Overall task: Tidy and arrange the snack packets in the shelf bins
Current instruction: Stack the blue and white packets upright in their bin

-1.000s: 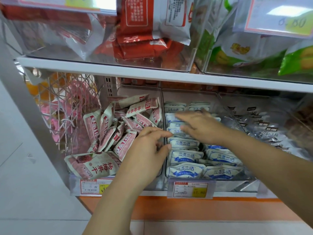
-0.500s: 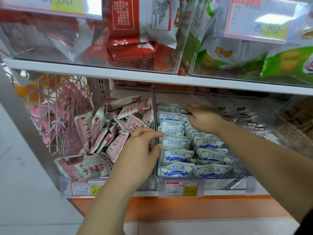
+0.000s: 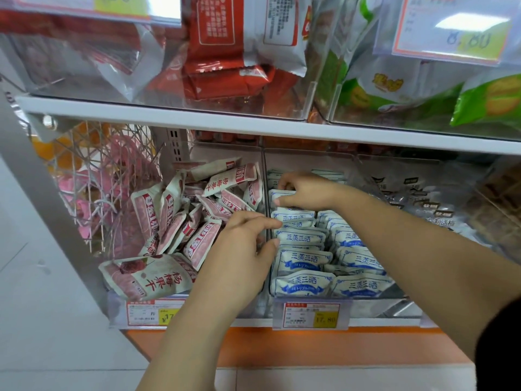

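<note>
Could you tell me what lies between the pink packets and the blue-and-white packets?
In the head view, a clear bin wall stands between the pink packets and the blue-and-white packets; the left hand reaches across it.
</note>
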Motion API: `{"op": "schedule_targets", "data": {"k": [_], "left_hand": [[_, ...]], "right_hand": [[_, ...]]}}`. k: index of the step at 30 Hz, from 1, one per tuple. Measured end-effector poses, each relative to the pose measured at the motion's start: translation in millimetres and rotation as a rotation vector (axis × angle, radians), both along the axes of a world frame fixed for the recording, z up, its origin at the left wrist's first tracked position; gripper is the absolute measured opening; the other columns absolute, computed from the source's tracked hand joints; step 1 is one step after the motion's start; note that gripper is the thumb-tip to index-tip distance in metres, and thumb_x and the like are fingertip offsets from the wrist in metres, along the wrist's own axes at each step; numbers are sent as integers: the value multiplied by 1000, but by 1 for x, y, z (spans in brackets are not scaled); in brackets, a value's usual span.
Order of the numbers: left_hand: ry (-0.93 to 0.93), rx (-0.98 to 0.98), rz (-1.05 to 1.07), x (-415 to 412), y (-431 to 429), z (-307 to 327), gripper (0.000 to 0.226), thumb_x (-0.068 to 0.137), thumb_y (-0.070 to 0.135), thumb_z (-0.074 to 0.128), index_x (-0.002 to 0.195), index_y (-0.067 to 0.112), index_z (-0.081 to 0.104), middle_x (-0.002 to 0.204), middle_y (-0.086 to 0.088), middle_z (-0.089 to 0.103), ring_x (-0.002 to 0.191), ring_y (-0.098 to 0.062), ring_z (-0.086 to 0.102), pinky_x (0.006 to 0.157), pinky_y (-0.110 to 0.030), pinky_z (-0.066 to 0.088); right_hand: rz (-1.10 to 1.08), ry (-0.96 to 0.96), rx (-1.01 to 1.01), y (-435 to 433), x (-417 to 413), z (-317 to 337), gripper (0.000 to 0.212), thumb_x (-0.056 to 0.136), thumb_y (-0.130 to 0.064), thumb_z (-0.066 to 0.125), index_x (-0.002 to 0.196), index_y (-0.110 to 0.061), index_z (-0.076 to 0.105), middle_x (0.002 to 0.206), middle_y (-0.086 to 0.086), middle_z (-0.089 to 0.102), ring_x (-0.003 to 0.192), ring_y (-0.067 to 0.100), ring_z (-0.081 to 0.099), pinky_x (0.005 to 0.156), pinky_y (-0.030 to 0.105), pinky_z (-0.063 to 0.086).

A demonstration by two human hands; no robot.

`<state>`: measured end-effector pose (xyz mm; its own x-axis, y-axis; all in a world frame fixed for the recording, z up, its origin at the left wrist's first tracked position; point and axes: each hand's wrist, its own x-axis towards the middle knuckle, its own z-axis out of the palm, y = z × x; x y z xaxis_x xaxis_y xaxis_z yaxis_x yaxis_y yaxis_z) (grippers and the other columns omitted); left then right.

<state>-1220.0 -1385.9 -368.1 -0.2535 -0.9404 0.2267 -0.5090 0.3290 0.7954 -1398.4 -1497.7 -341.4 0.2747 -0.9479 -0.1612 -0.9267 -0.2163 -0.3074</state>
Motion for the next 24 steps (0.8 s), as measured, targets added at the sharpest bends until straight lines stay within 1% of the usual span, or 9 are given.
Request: {"op": "schedule_targets", "data": {"k": [2, 4, 6, 8, 11, 15, 18, 21, 24], "left_hand": [[4, 10, -4, 1, 0, 1, 25, 90, 19, 61, 112, 30, 65, 113, 16, 46, 84, -1, 54, 81, -10, 40], [1, 8, -10, 2, 1, 1, 25, 90, 20, 61, 113, 30, 65, 114, 16, 45, 84, -1, 55, 84, -13, 39], [-11, 1, -13, 2, 1, 1, 25, 90, 21, 60, 114, 30, 64, 115, 15, 45, 85, 0, 55, 85, -15, 40], [-9, -3, -11, 2, 2, 1, 26, 90, 21, 60, 114, 29, 65, 114, 16, 45, 85, -1, 55, 85, -17, 42], [-12, -10, -12, 2, 2, 0, 27, 90, 21, 60, 115, 29, 65, 113, 17, 43, 85, -2, 56, 85, -18, 42], [-14, -12, -15, 2, 1, -1, 27, 91, 21, 60, 117, 28, 64, 115, 16, 43, 86, -1, 55, 87, -19, 42], [-11, -14, -13, 2, 1, -1, 27, 91, 21, 59, 117, 28, 64, 114, 17, 43, 85, 0, 55, 86, -16, 41], [-17, -21, -4, 2, 0, -1, 27, 92, 20, 57, 118, 27, 63, 114, 16, 44, 85, 0, 55, 86, -14, 40], [-29, -27, -3, 2, 0, -1, 27, 93, 20, 57, 118, 27, 63, 114, 16, 44, 84, -1, 56, 84, -12, 39]], "right_hand": [[37, 23, -4, 0, 1, 3, 34, 94, -33, 56, 119, -10, 55, 119, 7, 57, 96, 16, 49, 72, 23, 33], [106, 128, 3, 2, 6, 3, 30, 97, -30, 50, 120, -11, 55, 112, 1, 58, 98, 15, 50, 75, 24, 34], [158, 260, 26, 4, 7, -4, 15, 99, -28, 45, 91, -18, 53, 87, -6, 53, 83, 16, 50, 66, 27, 34], [176, 321, 26, 8, 8, -8, 30, 100, -27, 42, 70, -24, 38, 71, -3, 45, 69, 18, 45, 58, 30, 31], [181, 291, 32, 9, 5, -9, 34, 101, -27, 40, 67, -22, 38, 67, -1, 43, 64, 16, 42, 56, 31, 30], [144, 181, 89, 0, 0, -14, 28, 101, -25, 40, 75, -22, 48, 71, -5, 49, 69, 13, 47, 62, 28, 33], [71, 127, 97, -4, -1, -20, 27, 102, -23, 37, 107, -7, 58, 91, 6, 53, 84, 17, 48, 75, 26, 33], [30, 126, 86, -2, 4, -20, 42, 103, -30, 33, 136, -6, 42, 132, 15, 52, 113, 22, 49, 92, 29, 37], [18, 22, -62, 12, 5, -6, 45, 100, -35, 40, 140, -14, 38, 141, 8, 48, 125, 23, 47, 100, 30, 36]]}}
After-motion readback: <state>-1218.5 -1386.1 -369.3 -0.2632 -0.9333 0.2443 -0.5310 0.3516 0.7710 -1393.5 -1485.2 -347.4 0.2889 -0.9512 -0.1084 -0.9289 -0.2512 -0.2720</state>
